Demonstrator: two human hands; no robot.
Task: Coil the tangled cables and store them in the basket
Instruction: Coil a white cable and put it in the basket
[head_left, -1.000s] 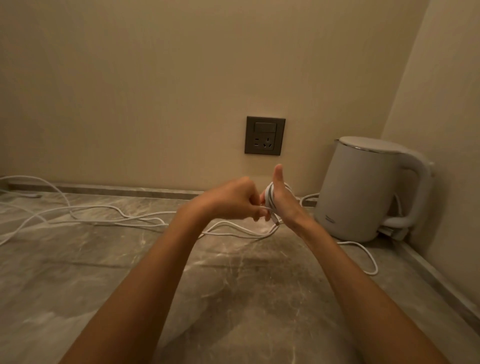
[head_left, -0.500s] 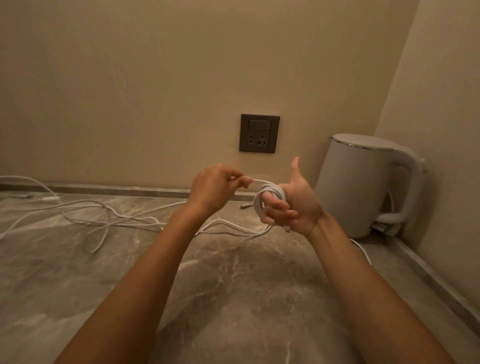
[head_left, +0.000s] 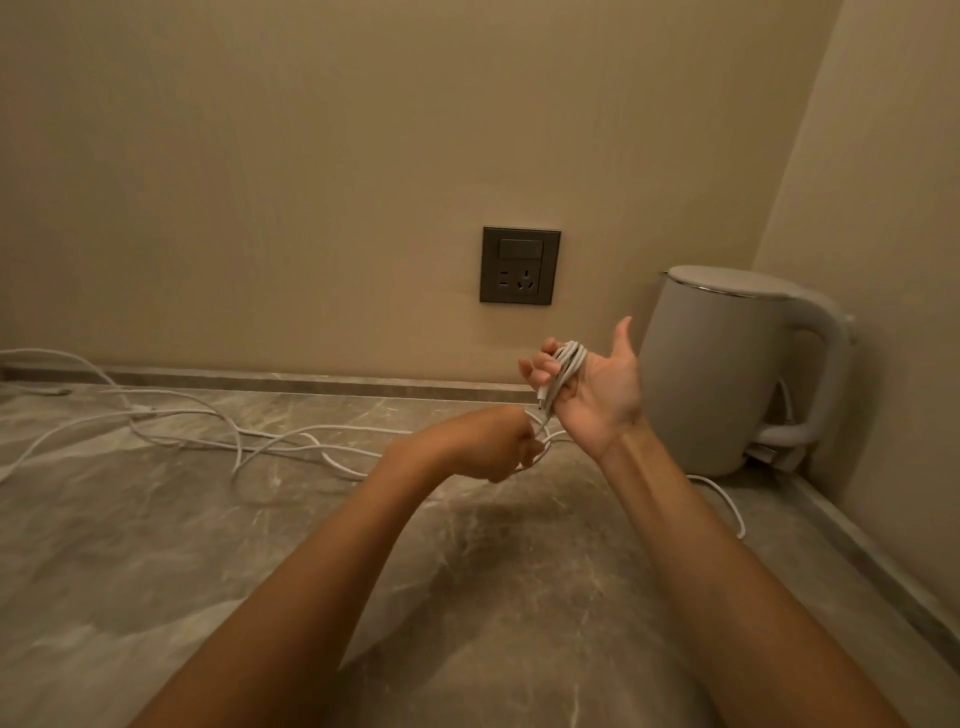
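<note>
A white cable is wound in several loops (head_left: 567, 370) around the curled fingers of my right hand (head_left: 597, 392), which is raised palm up above the counter, thumb pointing up. My left hand (head_left: 493, 444) is lower and to the left, pinching the free strand of the same cable just below the coil. The rest of the white cable (head_left: 218, 431) trails away in loose tangled loops over the marble counter to the far left. No basket is in view.
A white electric kettle (head_left: 727, 374) stands in the right corner, its own cord (head_left: 727, 506) curling on the marble counter (head_left: 467, 597) in front. A dark wall socket (head_left: 519, 265) sits on the back wall. A raised stone ledge (head_left: 311, 382) edges the counter.
My left hand has dropped from beside the coil to below it, drawing the strand down. My right hand has lifted and turned palm up. The loose cable on the counter has shifted.
</note>
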